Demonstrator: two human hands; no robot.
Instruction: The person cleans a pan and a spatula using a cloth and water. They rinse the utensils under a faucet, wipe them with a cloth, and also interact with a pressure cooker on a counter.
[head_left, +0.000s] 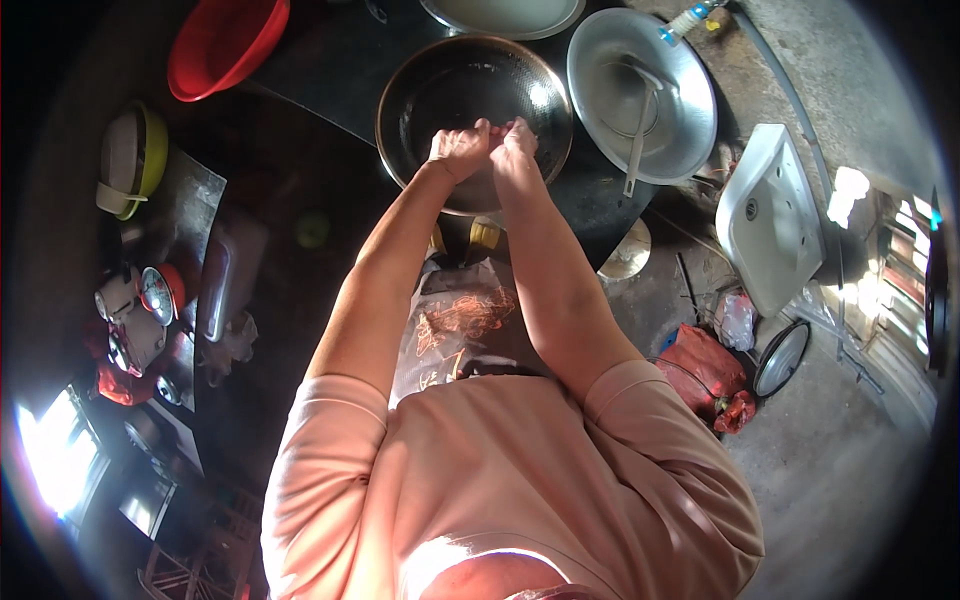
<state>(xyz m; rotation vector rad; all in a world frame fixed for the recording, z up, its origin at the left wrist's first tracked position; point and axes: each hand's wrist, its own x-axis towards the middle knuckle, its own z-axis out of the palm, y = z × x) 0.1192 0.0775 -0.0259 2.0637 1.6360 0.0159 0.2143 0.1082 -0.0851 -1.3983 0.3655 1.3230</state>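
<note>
Both my hands are close together over a dark round pan with a dimpled inner wall (409, 97). My left hand (460, 150) is bent inward, its fingers meeting those of my right hand (516, 142) above the near half of the pan. A small pinkish thing shows between the fingertips; I cannot tell whether it is a held item or fingers. To the right of the pan stands a large metal basin (690, 112), with a long-handled utensil (637, 146) lying in it. Another metal basin (502, 15) sits beyond the pan, cut off by the frame's top edge.
A red plastic basin (225, 49) is at the upper left. On a side table at left are a green basin (154, 154) and a red bowl (161, 292). At right are a white sink (772, 217), a faucet (686, 22), a red bag (697, 367) and a round lid (781, 360).
</note>
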